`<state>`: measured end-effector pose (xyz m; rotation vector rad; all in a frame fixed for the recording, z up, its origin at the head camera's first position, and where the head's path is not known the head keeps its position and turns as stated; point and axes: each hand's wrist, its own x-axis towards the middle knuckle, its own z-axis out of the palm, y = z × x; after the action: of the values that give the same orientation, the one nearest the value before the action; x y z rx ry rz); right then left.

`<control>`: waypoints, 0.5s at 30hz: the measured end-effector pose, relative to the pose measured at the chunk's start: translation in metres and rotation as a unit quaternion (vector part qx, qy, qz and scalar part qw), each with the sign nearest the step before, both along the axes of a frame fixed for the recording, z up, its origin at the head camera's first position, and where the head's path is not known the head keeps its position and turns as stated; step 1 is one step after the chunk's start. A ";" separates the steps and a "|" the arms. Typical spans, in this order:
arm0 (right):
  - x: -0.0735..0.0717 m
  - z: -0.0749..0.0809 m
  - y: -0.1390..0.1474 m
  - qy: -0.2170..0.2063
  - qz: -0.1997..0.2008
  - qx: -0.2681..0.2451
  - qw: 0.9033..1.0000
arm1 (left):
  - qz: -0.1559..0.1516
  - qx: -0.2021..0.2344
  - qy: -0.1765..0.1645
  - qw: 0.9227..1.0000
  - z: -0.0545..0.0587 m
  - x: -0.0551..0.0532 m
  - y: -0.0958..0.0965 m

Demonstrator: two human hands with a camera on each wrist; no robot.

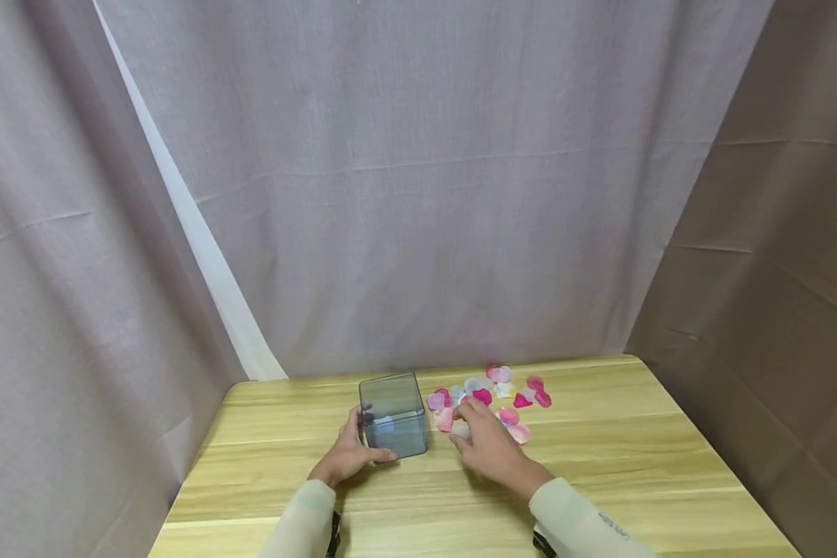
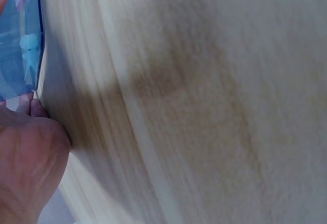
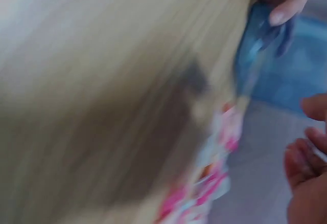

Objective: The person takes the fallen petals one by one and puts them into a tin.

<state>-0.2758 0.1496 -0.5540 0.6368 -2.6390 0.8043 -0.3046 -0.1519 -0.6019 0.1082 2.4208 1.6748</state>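
Observation:
My left hand [image 1: 347,456] grips a see-through grey-blue plastic box [image 1: 408,438] from its left side, thumb along the front and fingers at the far side. The box has a square, open top. In the left wrist view a pale blue petal [image 2: 30,50] and a purplish one show through its wall. Just right of the box, my right hand [image 1: 491,446] hovers over loose fake flower petals [image 1: 444,419], thumb and forefinger bent and apart. The right wrist view is blurred and shows nothing between those fingers.
Pink, white and magenta petals, some overlapping, lie scattered across the wooden table [image 1: 600,457], with a small group [image 1: 533,394] at the right. Grey curtains [image 1: 460,232] hang behind and beside the table.

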 end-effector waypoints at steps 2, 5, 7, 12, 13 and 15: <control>-0.006 -0.009 0.010 -0.062 -0.012 0.005 0.998 | 0.002 0.001 -0.001 1.000 0.000 0.000 -0.001; -0.015 -0.021 0.020 -0.124 -0.017 0.012 0.992 | 0.001 0.001 0.001 1.000 0.000 0.000 -0.001; -0.019 -0.026 0.024 -0.139 -0.020 0.022 0.990 | 0.001 -0.003 -0.002 1.000 0.000 0.001 0.000; -0.028 -0.033 0.026 -0.140 -0.034 0.030 0.989 | -0.002 -0.003 -0.001 1.000 0.000 0.000 0.001; -0.029 -0.034 0.026 -0.138 -0.037 0.029 0.989 | -0.003 -0.002 0.001 1.000 -0.001 0.000 0.000; -0.032 -0.035 0.025 -0.140 -0.044 0.025 0.989 | -0.002 -0.001 0.000 1.000 -0.002 -0.001 0.000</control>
<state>-0.3075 0.1742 -0.5887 0.4430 -2.9237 0.8598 -0.3052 -0.1520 -0.6041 0.1115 2.4206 1.6700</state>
